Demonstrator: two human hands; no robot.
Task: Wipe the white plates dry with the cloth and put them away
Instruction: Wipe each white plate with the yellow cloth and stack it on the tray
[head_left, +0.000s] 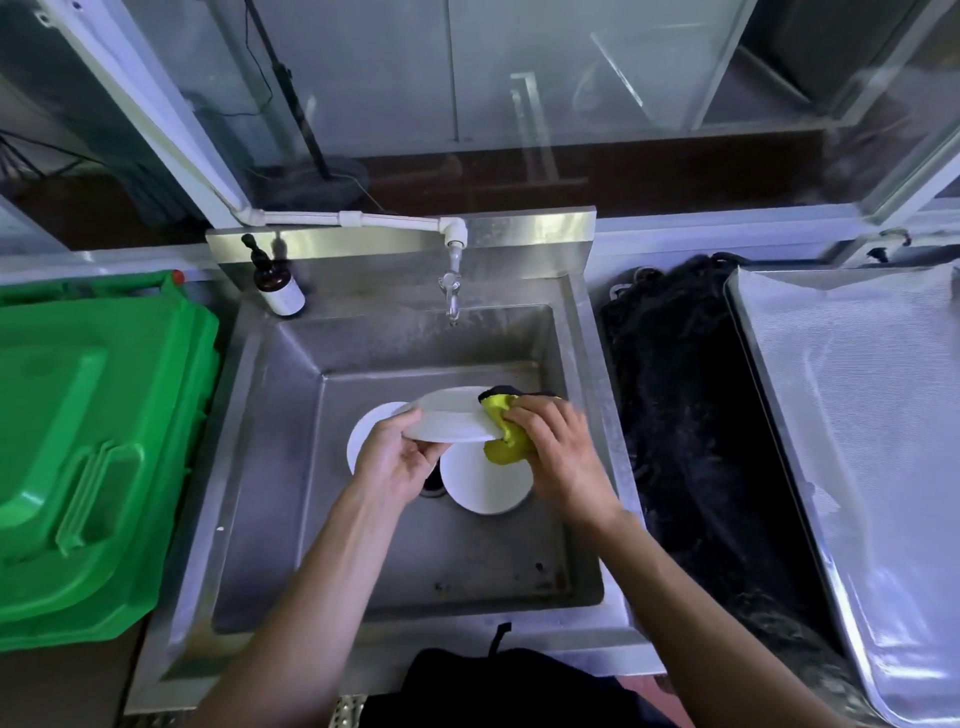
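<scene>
A white plate (451, 415) is held tilted above the basin of a steel sink (291, 467). Its left edge is gripped by the left hand (390, 457), with the thumb laid over the rim and the fingers curled beneath. A yellow cloth (503, 431) with a dark patch at its far end is bunched against the plate's right edge and is clutched by the right hand (558, 452), whose fingers are curled over the fabric. The cloth is wrapped over the rim, so that it is seen both above and below the plate.

Two more white plates are seen lying in the bottom of the sink: one plate (363, 436) is partly hidden behind the left hand and the held plate, and another plate (485, 483) lies just below the cloth, near the dark drain opening (432, 483). Whether the two lower plates touch each other cannot be told.

A tap (452, 291) fed by a white pipe is mounted at the back of the sink, and a brown pump bottle (278, 288) with a white label is stood at the back left corner of the rim. A green bin lid (88, 447) is seen to the left of the sink. To the right, dark netting (691, 415) is spread beside the sink, and a large metal tray (857, 441) covered with a pale mesh is placed further right on the counter.
</scene>
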